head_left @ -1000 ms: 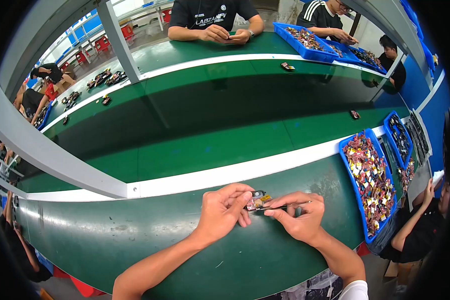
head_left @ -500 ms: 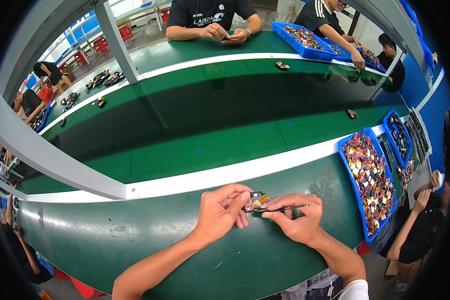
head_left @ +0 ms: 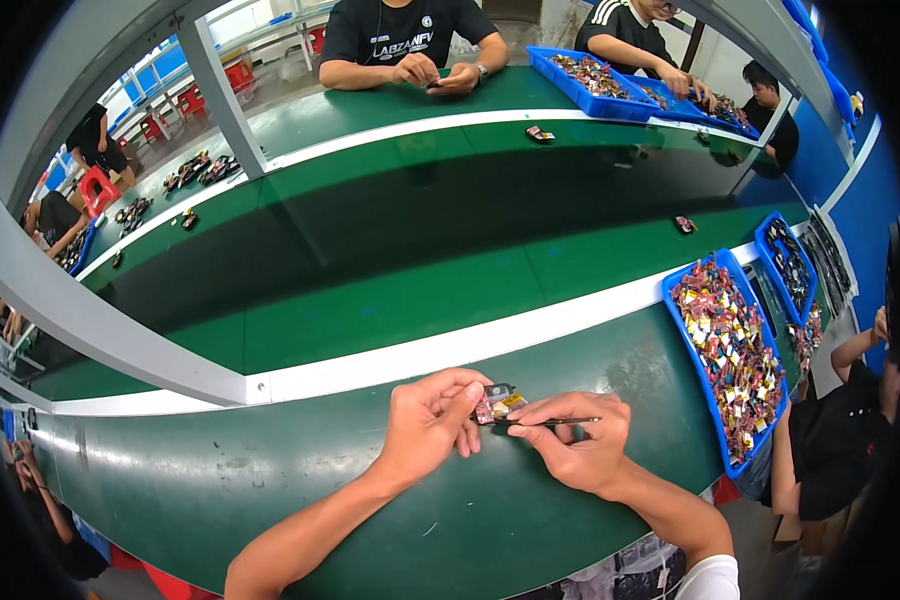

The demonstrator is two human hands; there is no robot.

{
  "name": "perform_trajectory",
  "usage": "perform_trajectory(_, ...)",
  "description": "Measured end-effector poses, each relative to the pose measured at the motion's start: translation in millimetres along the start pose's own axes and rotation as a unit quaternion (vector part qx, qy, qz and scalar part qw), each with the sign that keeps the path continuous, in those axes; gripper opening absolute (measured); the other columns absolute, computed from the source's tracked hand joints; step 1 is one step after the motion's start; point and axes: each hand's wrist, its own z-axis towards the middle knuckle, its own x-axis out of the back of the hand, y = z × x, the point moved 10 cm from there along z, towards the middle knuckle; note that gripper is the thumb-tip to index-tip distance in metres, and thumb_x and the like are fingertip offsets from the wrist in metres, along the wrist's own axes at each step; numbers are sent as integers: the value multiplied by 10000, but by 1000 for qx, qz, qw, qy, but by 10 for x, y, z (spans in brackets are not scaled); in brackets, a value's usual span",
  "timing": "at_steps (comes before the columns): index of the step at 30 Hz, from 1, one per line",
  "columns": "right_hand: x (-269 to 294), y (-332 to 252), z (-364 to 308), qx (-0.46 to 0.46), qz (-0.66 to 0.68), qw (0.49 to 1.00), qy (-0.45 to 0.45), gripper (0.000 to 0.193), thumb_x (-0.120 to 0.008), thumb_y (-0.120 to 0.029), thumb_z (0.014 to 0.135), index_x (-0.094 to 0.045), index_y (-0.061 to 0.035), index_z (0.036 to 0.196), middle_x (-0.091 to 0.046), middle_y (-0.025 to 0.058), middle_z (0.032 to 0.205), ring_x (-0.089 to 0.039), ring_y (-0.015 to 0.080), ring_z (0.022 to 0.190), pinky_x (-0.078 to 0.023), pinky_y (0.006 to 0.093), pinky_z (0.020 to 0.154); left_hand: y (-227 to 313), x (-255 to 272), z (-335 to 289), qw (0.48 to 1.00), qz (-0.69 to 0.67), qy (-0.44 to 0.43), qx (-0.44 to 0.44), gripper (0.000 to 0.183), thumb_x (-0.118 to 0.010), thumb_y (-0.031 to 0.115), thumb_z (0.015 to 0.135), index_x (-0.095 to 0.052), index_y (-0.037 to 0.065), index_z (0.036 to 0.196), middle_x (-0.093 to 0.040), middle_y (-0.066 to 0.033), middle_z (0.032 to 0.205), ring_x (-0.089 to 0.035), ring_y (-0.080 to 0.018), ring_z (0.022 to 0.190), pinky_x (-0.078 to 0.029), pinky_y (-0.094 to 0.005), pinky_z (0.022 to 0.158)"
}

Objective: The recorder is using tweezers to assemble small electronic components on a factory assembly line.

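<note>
Green desk (head_left: 300,470) in the lower half of the frame, bounded above by a white rail (head_left: 470,345) and, beyond it, a darker green conveyor belt (head_left: 390,240) running across the middle of the frame.

Lower centre, left to right: the left hand (head_left: 425,425) rests on the desk with its fingers curled, thumb and fingertips pinching the left edge of a small pink-and-yellow component (head_left: 497,404). The component lies just right of that grip, at the centre of the lower frame, on or just above the desk surface; which cannot be told. The right hand (head_left: 580,450) lies immediately right of the component, its grip clenched on a thin dark tool (head_left: 550,422), apparently tweezers. The tool's long axis runs nearly level across the frame, its tip pointing left and touching or almost touching the component's lower edge. Both hands are thus next to the component, the left holding it, the right meeting it only through the tool.

Right of the hands, a long blue tray (head_left: 692,345) holds many small red, yellow and white parts; a second blue tray (head_left: 770,255) sits beyond it at the right edge.

Upper frame: other people (head_left: 410,40) are seated at the far desk.
</note>
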Motion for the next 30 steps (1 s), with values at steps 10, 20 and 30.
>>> perform_trajectory(10,23,-80,-3,87,-46,995,8,169,-875,-25,714,-757,-84,820,-787,26,819,-534,64,431,-338,228,459,44,-47,14,1000,13,-13,-6,193,-619,14,1003,-648,-89,1165,-704,-114,859,-654,-128,599,-520,-248,487)
perform_trajectory(20,6,-78,9,79,-45,996,-1,164,-878,-39,714,-760,-84,818,-784,23,805,-544,68,435,-330,231,455,19,-34,20,1000,19,-11,-6,178,-619,18,1006,-662,-86,1145,-710,-113,854,-643,-117,578,-504,-234,469)
perform_trajectory(30,-15,-205,-36,138,-65,988,-11,197,-828,36,679,-761,-84,821,-785,30,825,-605,103,487,-356,238,455,6,-51,5,1000,22,-9,20,217,-685,47,969,-671,-68,1152,-734,-79,885,-625,-83,601,-475,-236,494)
